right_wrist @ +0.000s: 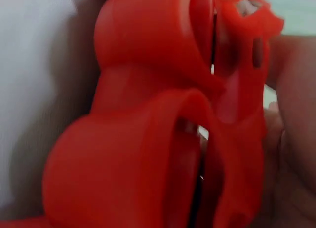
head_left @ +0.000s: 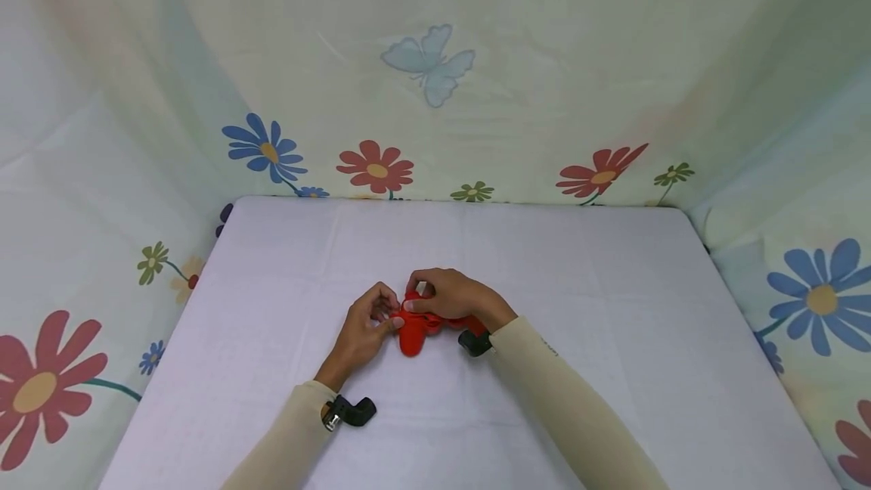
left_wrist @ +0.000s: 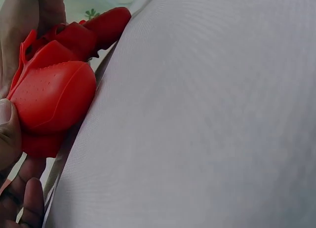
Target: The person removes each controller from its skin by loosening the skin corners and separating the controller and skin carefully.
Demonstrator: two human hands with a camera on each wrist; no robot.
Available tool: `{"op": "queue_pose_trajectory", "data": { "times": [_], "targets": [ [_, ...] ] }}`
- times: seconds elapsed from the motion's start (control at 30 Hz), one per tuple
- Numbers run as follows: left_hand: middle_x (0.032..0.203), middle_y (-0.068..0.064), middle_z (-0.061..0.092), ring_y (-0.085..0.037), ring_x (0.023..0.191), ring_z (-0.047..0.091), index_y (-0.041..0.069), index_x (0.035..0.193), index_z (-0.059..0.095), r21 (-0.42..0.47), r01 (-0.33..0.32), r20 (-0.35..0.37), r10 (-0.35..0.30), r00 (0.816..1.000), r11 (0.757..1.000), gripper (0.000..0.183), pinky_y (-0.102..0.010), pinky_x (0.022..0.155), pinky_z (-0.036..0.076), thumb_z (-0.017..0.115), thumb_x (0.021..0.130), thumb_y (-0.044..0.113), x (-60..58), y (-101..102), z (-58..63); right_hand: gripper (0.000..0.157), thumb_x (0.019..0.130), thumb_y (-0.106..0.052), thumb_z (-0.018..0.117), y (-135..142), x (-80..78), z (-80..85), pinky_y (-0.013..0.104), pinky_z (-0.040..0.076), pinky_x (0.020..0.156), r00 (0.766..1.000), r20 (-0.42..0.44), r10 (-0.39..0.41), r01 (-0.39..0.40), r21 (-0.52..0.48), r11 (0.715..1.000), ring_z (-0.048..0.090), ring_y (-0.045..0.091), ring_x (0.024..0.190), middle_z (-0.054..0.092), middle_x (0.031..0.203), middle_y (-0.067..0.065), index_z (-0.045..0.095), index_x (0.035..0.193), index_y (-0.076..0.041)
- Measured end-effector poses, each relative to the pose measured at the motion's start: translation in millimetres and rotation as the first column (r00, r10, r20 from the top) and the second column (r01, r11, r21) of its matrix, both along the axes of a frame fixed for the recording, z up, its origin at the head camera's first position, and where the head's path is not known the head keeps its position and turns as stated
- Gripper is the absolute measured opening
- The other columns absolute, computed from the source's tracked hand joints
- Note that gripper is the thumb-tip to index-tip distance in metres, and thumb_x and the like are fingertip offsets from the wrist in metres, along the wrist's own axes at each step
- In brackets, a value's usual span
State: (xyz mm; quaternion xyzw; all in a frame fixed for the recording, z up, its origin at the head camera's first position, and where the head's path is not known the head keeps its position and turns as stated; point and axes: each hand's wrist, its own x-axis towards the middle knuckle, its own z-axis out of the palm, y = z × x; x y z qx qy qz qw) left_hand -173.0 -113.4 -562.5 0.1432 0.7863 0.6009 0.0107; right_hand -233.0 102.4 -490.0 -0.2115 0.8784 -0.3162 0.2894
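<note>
A red, rubbery game controller cover (head_left: 411, 339) lies between both hands over the middle of the table. Its rounded grip lobe, lined with small raised dots, shows in the left wrist view. My left hand (head_left: 362, 333) pinches the left side, thumb on top and other fingers bent behind. At the upper edge my right hand (head_left: 454, 296) pinches the cover with thumb and fingers. Close up in the right wrist view, the loose cover (right_wrist: 94, 169) gapes along one side, showing a red surface and a dark gap inside. What fills it cannot be made out fully.
A white cloth covers the table (head_left: 599, 271). Behind and at both sides hangs a pale curtain (head_left: 531, 44) printed with flowers and a butterfly. A small black camera (head_left: 357, 412) sits on the left wrist, another black camera (head_left: 474, 342) on the right.
</note>
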Motion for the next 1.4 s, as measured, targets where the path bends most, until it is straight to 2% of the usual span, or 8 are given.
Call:
{"op": "queue_pose_trajectory", "data": {
  "times": [0.2, 0.4, 0.6, 0.8, 0.9, 1.03, 1.2, 1.4],
  "targets": [
    [0.098, -0.005, 0.065, -0.016, 0.090, 0.061, 0.013, 0.103, 0.060, 0.020, -0.013, 0.007, 0.013, 1.000, 1.000, 0.029, -0.024, 0.080, 0.050, 0.080, 0.090, -0.004, -2.1, 0.5, -0.7, 0.043, 0.095, -0.039, 0.080, 13.1, 3.9, -4.6, 0.041, 0.053, 0.098, 0.996, -0.013, 0.086, -0.086, -0.079, 0.993, 0.058, 0.018, 0.119, 0.066, 0.127, -0.006, 0.065, 0.135, -0.043],
    [0.098, -0.009, 0.066, -0.017, 0.088, 0.060, 0.010, 0.101, 0.059, 0.036, -0.010, -0.001, 0.010, 1.000, 0.999, 0.027, -0.023, 0.077, 0.047, 0.082, 0.089, 0.001, -5.7, 2.2, 1.6, 0.057, 0.087, -0.034, 0.089, 21.6, 10.5, -9.4, 0.041, 0.051, 0.104, 0.984, -0.147, 0.102, -0.116, -0.091, 0.989, 0.058, 0.015, 0.123, 0.066, 0.134, -0.010, 0.065, 0.140, -0.040],
    [0.097, -0.013, 0.066, -0.018, 0.081, 0.055, 0.005, 0.100, 0.056, 0.071, 0.003, -0.015, -0.002, 1.000, 0.997, 0.026, -0.022, 0.073, 0.042, 0.080, 0.090, 0.005, -7.4, 4.9, 0.9, 0.073, 0.084, -0.030, 0.092, 29.9, 15.8, -15.2, 0.037, 0.050, 0.101, 0.943, -0.298, 0.148, -0.169, -0.046, 0.985, 0.060, 0.011, 0.114, 0.069, 0.122, -0.009, 0.060, 0.150, -0.036],
    [0.097, -0.017, 0.064, -0.017, 0.076, 0.050, 0.002, 0.101, 0.056, 0.111, 0.022, 0.000, -0.022, 1.000, 0.994, 0.022, -0.020, 0.068, 0.040, 0.077, 0.092, 0.003, -6.6, 3.5, 2.7, 0.066, 0.089, -0.037, 0.088, 30.1, 21.1, -23.9, 0.037, 0.048, 0.096, 0.877, -0.460, 0.138, -0.168, -0.024, 0.986, 0.062, 0.008, 0.105, 0.072, 0.115, -0.007, 0.062, 0.150, -0.032],
    [0.100, -0.016, 0.064, -0.017, 0.078, 0.051, 0.003, 0.101, 0.057, 0.109, 0.018, 0.026, -0.021, 0.999, 0.994, 0.019, -0.020, 0.069, 0.042, 0.074, 0.095, 0.001, -5.3, 2.6, 3.6, 0.065, 0.088, -0.036, 0.089, 30.0, 21.6, -26.4, 0.035, 0.051, 0.095, 0.859, -0.500, 0.110, -0.162, -0.062, 0.985, 0.066, 0.009, 0.104, 0.076, 0.118, -0.006, 0.065, 0.148, -0.027],
    [0.101, -0.016, 0.064, -0.015, 0.077, 0.050, 0.003, 0.102, 0.057, 0.113, 0.008, 0.048, -0.014, 0.999, 0.994, 0.017, -0.019, 0.069, 0.042, 0.073, 0.097, -0.001, -3.0, 1.8, 3.4, 0.065, 0.086, -0.033, 0.091, 29.6, 21.5, -27.0, 0.032, 0.054, 0.092, 0.865, -0.497, 0.066, -0.145, -0.123, 0.982, 0.069, 0.010, 0.106, 0.078, 0.122, -0.004, 0.067, 0.145, -0.025],
    [0.101, -0.016, 0.064, -0.014, 0.075, 0.050, 0.003, 0.105, 0.057, 0.108, 0.000, 0.040, -0.004, 0.999, 0.994, 0.021, -0.019, 0.066, 0.041, 0.075, 0.096, 0.001, -1.4, 1.5, 2.4, 0.064, 0.085, -0.033, 0.092, 30.1, 20.7, -27.5, 0.031, 0.056, 0.094, 0.893, -0.448, 0.037, -0.114, -0.147, 0.982, 0.069, 0.011, 0.111, 0.077, 0.128, -0.005, 0.068, 0.144, -0.027],
    [0.108, -0.004, 0.067, -0.016, 0.079, 0.061, 0.016, 0.113, 0.060, 0.035, -0.047, 0.047, 0.045, 0.998, 0.998, 0.034, -0.022, 0.061, 0.042, 0.084, 0.090, 0.007, 0.3, 1.7, 4.0, 0.064, 0.085, -0.031, 0.092, 31.5, 21.0, -27.7, 0.035, 0.056, 0.100, 0.914, -0.405, -0.014, -0.068, -0.187, 0.980, 0.068, 0.012, 0.117, 0.074, 0.133, -0.006, 0.068, 0.144, -0.027]
  ]
}}
